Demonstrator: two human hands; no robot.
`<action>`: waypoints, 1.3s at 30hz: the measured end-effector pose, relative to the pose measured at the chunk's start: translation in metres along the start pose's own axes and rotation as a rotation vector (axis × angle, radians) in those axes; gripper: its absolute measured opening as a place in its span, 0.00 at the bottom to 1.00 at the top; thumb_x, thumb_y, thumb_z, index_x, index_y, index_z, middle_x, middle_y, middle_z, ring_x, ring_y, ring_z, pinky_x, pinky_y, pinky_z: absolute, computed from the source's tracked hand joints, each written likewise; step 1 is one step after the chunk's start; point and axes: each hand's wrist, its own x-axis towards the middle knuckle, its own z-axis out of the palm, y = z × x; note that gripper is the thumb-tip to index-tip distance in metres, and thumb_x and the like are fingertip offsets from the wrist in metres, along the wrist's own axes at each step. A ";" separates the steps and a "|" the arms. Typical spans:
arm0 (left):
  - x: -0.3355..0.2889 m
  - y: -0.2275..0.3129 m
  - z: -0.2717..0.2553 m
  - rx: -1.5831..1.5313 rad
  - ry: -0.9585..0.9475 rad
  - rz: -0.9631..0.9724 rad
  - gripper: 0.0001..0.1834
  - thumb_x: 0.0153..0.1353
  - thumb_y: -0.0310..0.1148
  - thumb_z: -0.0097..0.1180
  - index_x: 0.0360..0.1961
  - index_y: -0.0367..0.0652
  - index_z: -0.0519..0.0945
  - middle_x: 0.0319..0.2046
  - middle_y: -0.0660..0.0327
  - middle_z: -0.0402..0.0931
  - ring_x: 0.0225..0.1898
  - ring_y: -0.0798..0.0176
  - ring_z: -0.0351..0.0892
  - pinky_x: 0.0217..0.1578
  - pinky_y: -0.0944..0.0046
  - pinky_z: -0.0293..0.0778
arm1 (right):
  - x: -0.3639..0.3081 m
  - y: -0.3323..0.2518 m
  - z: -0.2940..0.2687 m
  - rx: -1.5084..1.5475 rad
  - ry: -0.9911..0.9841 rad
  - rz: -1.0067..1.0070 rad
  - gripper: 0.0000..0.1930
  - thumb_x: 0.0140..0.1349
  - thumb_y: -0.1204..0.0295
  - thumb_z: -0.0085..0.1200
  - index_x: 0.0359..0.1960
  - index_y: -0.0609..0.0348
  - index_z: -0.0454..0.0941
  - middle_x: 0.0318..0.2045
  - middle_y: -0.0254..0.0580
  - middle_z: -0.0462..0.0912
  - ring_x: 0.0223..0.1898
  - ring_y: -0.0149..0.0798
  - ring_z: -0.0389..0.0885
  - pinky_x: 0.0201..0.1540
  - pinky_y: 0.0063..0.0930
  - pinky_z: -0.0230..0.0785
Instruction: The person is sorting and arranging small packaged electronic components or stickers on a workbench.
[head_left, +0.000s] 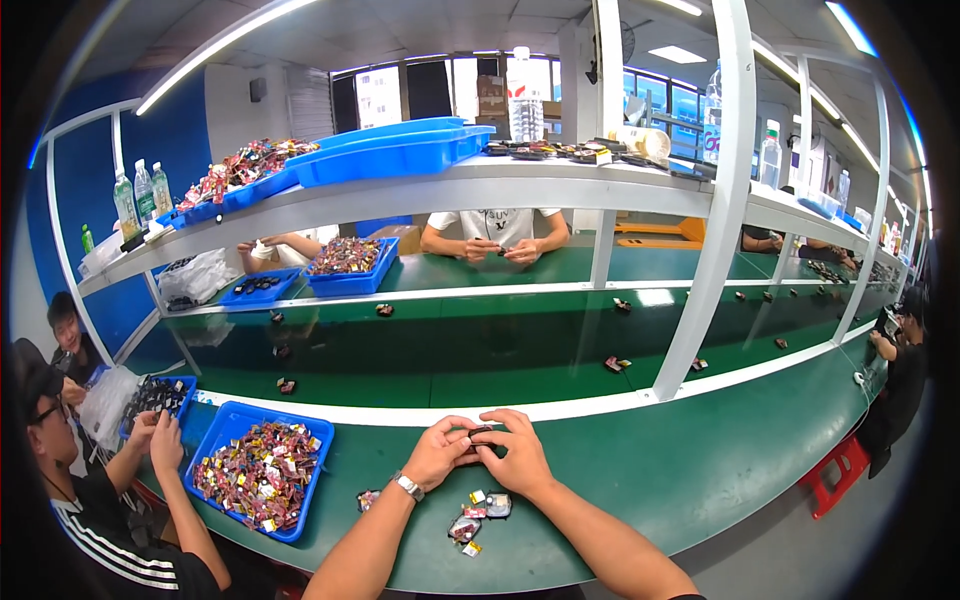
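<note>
a small, dark piece (482,430), looking nearly black and partly hidden, is being held above the green desk (640,470), with the fingers of the left hand (440,455) and right hand (513,455) clamping on it from both sides. left of the hands, a blue tray (319,460) is holding a heap of small red, yellow and silvery parts (258,475), and a farther blue tray (188,395) is holding black pieces (152,398).
</note>
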 end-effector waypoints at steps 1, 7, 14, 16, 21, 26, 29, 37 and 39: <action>0.001 0.000 0.000 -0.004 0.001 -0.002 0.11 0.69 0.21 0.47 0.51 0.39 0.69 0.51 0.52 0.77 0.51 0.60 0.79 0.54 0.58 0.79 | 0.000 0.001 0.001 -0.001 -0.003 0.003 0.09 0.50 0.76 0.62 0.34 0.54 0.86 0.52 0.39 0.78 0.58 0.47 0.71 0.59 0.39 0.68; 0.002 -0.001 0.003 0.085 0.074 0.050 0.11 0.69 0.21 0.46 0.52 0.39 0.68 0.49 0.53 0.78 0.50 0.60 0.80 0.51 0.59 0.80 | 0.003 0.005 0.003 0.052 -0.049 -0.032 0.11 0.52 0.76 0.62 0.39 0.54 0.85 0.57 0.42 0.75 0.63 0.51 0.67 0.64 0.42 0.62; 0.003 -0.003 0.004 0.031 0.084 0.064 0.12 0.70 0.23 0.46 0.53 0.39 0.67 0.48 0.52 0.78 0.50 0.60 0.80 0.54 0.57 0.80 | 0.009 -0.002 0.003 -0.068 0.096 -0.071 0.10 0.51 0.77 0.64 0.36 0.54 0.84 0.44 0.39 0.78 0.45 0.42 0.77 0.43 0.33 0.74; 0.004 -0.001 0.007 0.039 0.078 0.036 0.12 0.70 0.21 0.42 0.53 0.38 0.67 0.49 0.51 0.77 0.51 0.60 0.79 0.54 0.59 0.80 | 0.008 0.001 0.002 -0.087 0.079 -0.069 0.09 0.50 0.77 0.64 0.35 0.55 0.83 0.41 0.39 0.78 0.43 0.42 0.77 0.42 0.33 0.74; 0.004 -0.002 0.005 0.044 0.100 0.037 0.12 0.70 0.23 0.47 0.53 0.41 0.68 0.47 0.54 0.78 0.50 0.61 0.80 0.52 0.59 0.80 | 0.010 -0.002 0.003 -0.138 0.080 -0.103 0.08 0.49 0.77 0.65 0.33 0.57 0.83 0.35 0.38 0.78 0.37 0.41 0.78 0.39 0.33 0.75; 0.004 -0.005 0.003 0.024 0.098 0.009 0.12 0.70 0.22 0.45 0.52 0.42 0.69 0.46 0.57 0.79 0.49 0.63 0.80 0.51 0.59 0.81 | 0.006 -0.004 0.004 -0.217 0.044 -0.089 0.07 0.53 0.75 0.63 0.34 0.55 0.83 0.34 0.35 0.78 0.38 0.40 0.79 0.38 0.34 0.77; 0.003 -0.004 0.006 0.037 0.095 -0.004 0.11 0.70 0.22 0.45 0.52 0.42 0.69 0.46 0.56 0.79 0.49 0.63 0.80 0.51 0.59 0.81 | 0.003 -0.004 0.003 -0.255 0.053 -0.098 0.07 0.53 0.74 0.62 0.35 0.55 0.83 0.34 0.35 0.78 0.38 0.40 0.79 0.36 0.34 0.77; 0.004 -0.002 0.008 0.064 0.098 -0.013 0.12 0.69 0.20 0.44 0.52 0.40 0.69 0.47 0.54 0.78 0.49 0.62 0.79 0.51 0.58 0.81 | 0.006 -0.003 0.007 -0.290 0.105 -0.113 0.03 0.54 0.74 0.62 0.31 0.55 0.82 0.33 0.34 0.79 0.36 0.39 0.80 0.35 0.34 0.77; 0.003 0.000 0.009 0.070 0.104 -0.004 0.12 0.69 0.20 0.44 0.52 0.40 0.69 0.46 0.54 0.78 0.49 0.62 0.80 0.51 0.58 0.81 | 0.007 -0.003 0.007 -0.287 0.111 -0.114 0.03 0.54 0.73 0.62 0.30 0.55 0.82 0.33 0.34 0.79 0.35 0.39 0.80 0.34 0.34 0.77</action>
